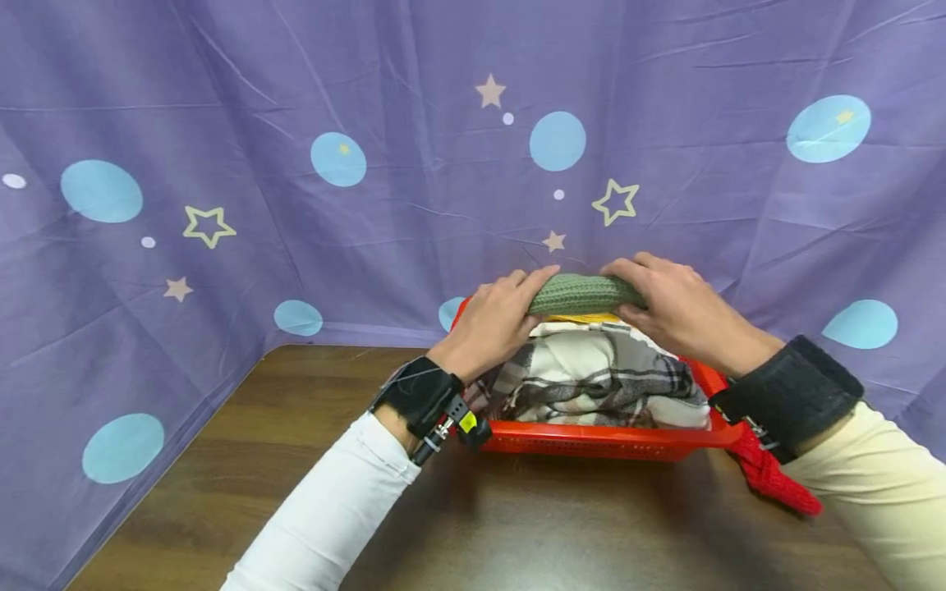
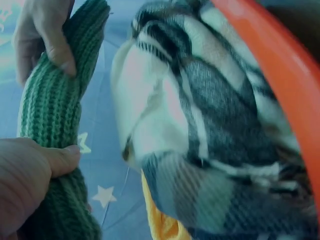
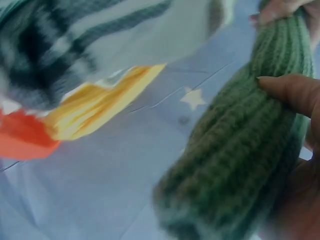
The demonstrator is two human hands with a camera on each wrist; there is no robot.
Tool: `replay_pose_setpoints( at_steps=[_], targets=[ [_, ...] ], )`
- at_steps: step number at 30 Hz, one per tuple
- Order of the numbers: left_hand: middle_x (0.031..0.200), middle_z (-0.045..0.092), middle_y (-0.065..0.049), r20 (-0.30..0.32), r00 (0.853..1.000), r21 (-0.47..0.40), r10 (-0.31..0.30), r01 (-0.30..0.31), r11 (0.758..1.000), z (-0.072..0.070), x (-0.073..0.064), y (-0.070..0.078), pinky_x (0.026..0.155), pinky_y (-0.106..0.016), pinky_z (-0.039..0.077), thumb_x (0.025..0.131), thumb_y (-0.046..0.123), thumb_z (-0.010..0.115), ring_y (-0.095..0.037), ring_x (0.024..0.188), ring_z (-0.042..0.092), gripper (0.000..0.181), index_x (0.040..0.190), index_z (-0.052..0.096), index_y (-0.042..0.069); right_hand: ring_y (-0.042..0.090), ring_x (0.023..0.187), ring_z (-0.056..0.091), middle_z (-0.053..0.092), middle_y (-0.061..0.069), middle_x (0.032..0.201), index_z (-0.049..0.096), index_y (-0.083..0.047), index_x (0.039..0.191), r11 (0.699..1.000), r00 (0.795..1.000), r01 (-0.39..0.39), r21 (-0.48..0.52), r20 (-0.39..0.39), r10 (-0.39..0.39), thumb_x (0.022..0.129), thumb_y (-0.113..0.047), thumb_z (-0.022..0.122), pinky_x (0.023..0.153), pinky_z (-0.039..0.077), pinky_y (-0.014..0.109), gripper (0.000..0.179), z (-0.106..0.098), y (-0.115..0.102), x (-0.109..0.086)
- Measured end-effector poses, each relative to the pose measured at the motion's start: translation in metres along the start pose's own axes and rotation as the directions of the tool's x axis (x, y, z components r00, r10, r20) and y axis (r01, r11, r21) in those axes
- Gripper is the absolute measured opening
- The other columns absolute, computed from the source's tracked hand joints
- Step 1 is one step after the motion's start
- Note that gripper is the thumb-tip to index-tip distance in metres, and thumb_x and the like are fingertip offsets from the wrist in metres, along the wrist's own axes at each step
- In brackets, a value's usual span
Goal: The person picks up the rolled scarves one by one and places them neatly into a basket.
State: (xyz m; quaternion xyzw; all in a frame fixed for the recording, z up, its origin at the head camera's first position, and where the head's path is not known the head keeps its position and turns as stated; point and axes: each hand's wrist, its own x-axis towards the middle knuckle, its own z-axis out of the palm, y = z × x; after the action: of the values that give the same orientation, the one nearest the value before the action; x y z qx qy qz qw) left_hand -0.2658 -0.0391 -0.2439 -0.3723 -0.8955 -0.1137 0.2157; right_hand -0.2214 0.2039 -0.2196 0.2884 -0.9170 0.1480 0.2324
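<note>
Both hands grip a green ribbed knit piece (image 1: 584,295), bunched into a roll above the far side of a red plastic basket (image 1: 584,439). The left hand (image 1: 497,318) pinches its left part, thumb across the ribs in the left wrist view. The right hand (image 1: 680,308) holds the right part, with the loose end of the knit (image 3: 215,200) sticking out past it in the right wrist view. Beneath lies a black, white and grey plaid cloth (image 1: 591,369), heaped in the basket. A yellow cloth (image 3: 100,112) shows behind the plaid.
A red knit piece (image 1: 772,476) hangs out at the basket's right side onto the brown wooden table (image 1: 222,460). A purple curtain (image 1: 414,205) with stars and blue dots stands right behind the basket and along the left table edge.
</note>
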Motion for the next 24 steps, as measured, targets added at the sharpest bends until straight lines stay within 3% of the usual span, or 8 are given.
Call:
replay_pose_setpoints(
  at_steps=[3,9,14,16,20,24],
  targets=[
    [0.113,0.066,-0.013,-0.029,0.999,-0.004,0.013,-0.013,1.0,0.003,0.002,-0.005,0.08,-0.048,0.054,0.095,0.01,0.068,-0.031,0.1,0.066,0.055,0.147,0.05,0.013,0.034,0.09,0.064,0.065,0.017,0.108,0.063,-0.002,0.123,0.998,0.998,-0.054,-0.019,0.027,0.054,0.087,-0.003,0.074,0.073,0.051,0.055,0.038,0.001,0.009,-0.002],
    [0.119,0.06,-0.015,0.011,1.0,-0.044,-0.018,0.019,0.999,0.006,0.004,-0.015,0.082,-0.042,0.053,0.1,0.011,0.062,-0.03,0.103,0.062,0.042,0.14,0.051,0.006,0.035,0.086,0.062,0.064,0.02,0.105,0.061,0.004,0.121,0.985,0.983,-0.156,-0.077,0.081,0.162,0.088,-0.003,0.072,0.072,0.049,0.053,0.035,0.0,0.033,-0.007],
    [0.121,0.039,-0.018,0.018,0.999,-0.169,-0.041,0.043,0.985,0.01,0.005,-0.021,0.079,-0.035,0.05,0.1,-0.005,0.047,-0.027,0.098,0.052,0.037,0.136,0.046,0.001,0.039,0.088,0.066,0.069,0.02,0.102,0.064,0.002,0.115,0.983,0.987,-0.16,-0.085,0.02,0.162,0.086,0.0,0.073,0.076,0.05,0.058,0.03,0.001,0.051,-0.011],
    [0.12,0.035,-0.017,0.018,0.999,-0.178,-0.029,0.031,0.984,0.012,0.006,-0.023,0.078,-0.034,0.049,0.099,-0.007,0.043,-0.026,0.096,0.049,0.04,0.139,0.045,0.0,0.04,0.087,0.067,0.07,0.02,0.1,0.066,0.002,0.114,0.983,0.987,-0.158,-0.089,0.009,0.159,0.086,0.0,0.074,0.076,0.05,0.059,0.029,0.004,0.057,-0.01],
    [0.112,0.039,-0.016,0.057,0.998,-0.118,-0.02,0.026,0.993,0.017,0.008,-0.028,0.078,-0.037,0.047,0.1,-0.006,0.04,-0.026,0.089,0.047,0.041,0.14,0.048,-0.002,0.04,0.081,0.067,0.071,0.018,0.093,0.069,0.001,0.11,0.982,0.984,-0.156,-0.104,0.067,0.163,0.086,0.001,0.072,0.071,0.051,0.059,0.024,0.013,0.065,-0.007],
    [0.116,0.051,-0.02,0.122,0.991,-0.087,-0.062,0.073,0.993,0.024,0.009,-0.035,0.087,-0.041,0.05,0.098,-0.005,0.05,-0.032,0.095,0.056,0.048,0.146,0.044,-0.003,0.039,0.078,0.068,0.071,0.017,0.089,0.071,0.002,0.109,0.984,0.978,-0.153,-0.095,0.131,0.164,0.085,0.003,0.071,0.068,0.052,0.059,0.024,0.025,0.07,-0.004]
  ],
)
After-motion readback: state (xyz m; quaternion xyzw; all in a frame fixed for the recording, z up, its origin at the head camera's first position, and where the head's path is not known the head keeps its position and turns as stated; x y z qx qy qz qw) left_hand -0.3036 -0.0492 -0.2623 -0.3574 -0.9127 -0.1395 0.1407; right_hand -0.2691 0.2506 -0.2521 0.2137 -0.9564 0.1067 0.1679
